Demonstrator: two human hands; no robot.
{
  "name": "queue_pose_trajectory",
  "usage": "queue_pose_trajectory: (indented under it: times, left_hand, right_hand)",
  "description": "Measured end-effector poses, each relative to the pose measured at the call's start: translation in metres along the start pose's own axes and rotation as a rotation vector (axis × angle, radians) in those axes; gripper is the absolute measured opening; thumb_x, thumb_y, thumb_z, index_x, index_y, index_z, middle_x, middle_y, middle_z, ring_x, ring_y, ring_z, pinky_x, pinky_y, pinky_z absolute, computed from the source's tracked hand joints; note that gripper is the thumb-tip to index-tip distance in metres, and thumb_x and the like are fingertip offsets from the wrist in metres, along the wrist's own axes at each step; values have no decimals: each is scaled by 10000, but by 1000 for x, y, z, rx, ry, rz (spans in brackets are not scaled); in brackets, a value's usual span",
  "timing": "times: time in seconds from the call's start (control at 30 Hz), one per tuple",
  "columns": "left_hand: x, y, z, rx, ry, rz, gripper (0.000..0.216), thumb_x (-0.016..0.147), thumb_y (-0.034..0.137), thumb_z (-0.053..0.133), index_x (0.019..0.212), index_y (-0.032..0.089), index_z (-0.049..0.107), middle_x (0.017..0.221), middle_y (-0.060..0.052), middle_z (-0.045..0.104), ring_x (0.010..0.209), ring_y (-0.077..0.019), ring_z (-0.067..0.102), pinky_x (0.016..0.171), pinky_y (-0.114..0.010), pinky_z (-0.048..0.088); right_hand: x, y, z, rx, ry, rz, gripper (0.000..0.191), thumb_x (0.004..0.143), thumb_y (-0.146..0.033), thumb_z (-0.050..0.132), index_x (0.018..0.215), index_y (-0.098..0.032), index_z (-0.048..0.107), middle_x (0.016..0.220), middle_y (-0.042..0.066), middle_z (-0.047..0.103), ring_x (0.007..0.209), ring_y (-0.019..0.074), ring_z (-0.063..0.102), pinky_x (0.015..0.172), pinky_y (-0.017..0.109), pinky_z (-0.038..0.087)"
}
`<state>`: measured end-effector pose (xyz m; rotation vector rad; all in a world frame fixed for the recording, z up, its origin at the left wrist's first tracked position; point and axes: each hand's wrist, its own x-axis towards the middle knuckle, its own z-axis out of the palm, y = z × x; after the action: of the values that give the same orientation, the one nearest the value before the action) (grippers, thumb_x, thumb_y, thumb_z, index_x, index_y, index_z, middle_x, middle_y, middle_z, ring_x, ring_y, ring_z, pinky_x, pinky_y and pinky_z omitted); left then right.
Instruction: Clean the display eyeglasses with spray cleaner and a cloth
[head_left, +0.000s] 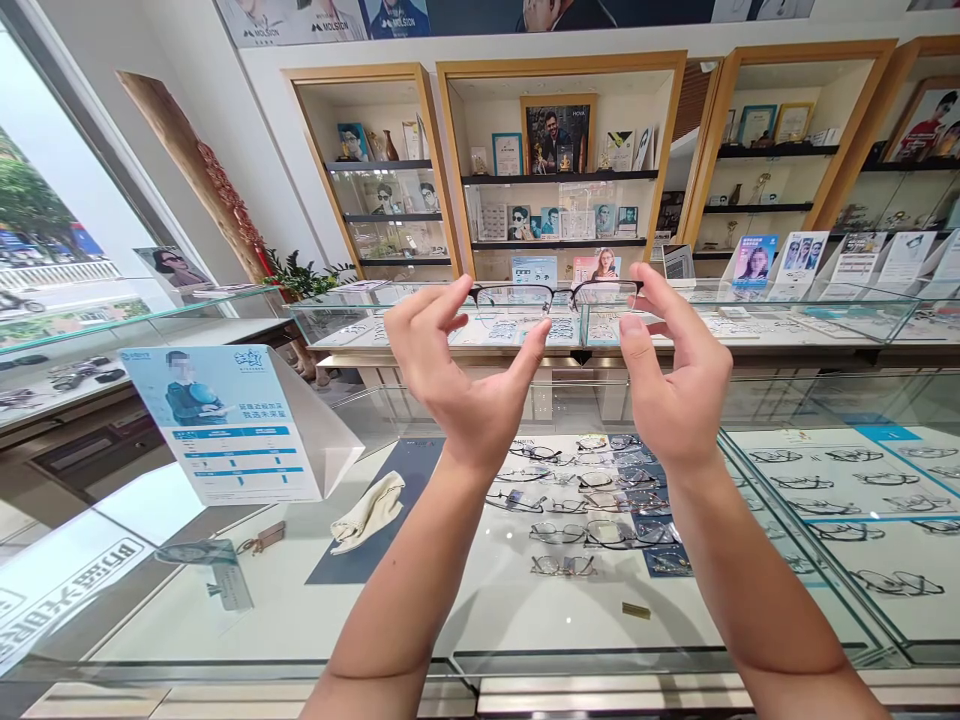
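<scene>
Glasses (517,297) above counter (510,620) | left hand (469,395) grasps left end, right hand (679,375) right end | lift judged done; not set down on counter | cloth (367,515) untouched on counter | beyond counter: poster (390,12) reads "MOLSION", framed picture (559,140) "HOYA"

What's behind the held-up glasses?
Behind the glasses is the far glass display case; through the lenses show small items, apparently eyewear, too blurred to make out individually. The left grip and right grip cover parts of that case.
</scene>
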<state>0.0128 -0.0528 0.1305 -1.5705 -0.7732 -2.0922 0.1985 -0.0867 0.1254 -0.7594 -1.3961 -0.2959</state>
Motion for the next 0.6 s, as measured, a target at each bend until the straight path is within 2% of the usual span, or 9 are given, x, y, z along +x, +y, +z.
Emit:
queue_pose_trajectory:
  times: [0.33, 0.6]
  left_hand:
    - [0, -2, 1, -42, -6, -19, 691, 864, 525, 931, 1435, 275, 631, 1398, -131, 623, 1386, -329, 605, 1017, -453, 635]
    - [0, -24, 16, -119, -97, -74, 636, 952, 544, 858, 1481, 311, 592, 1483, -137, 626, 1377, -280, 682, 989, -403, 683]
  right_hand:
    - [-1, -2, 0, 3, -3, -4, 524, 1132, -439, 521, 1628, -306, 625, 1586, 113, 715, 1364, 346, 741, 1064, 593, 670]
    - [2, -10, -1, -37, 36, -64, 474, 1113, -373, 533, 1553, -301, 693, 1539, 99, 749, 1414, 340, 722, 1172, 649, 617]
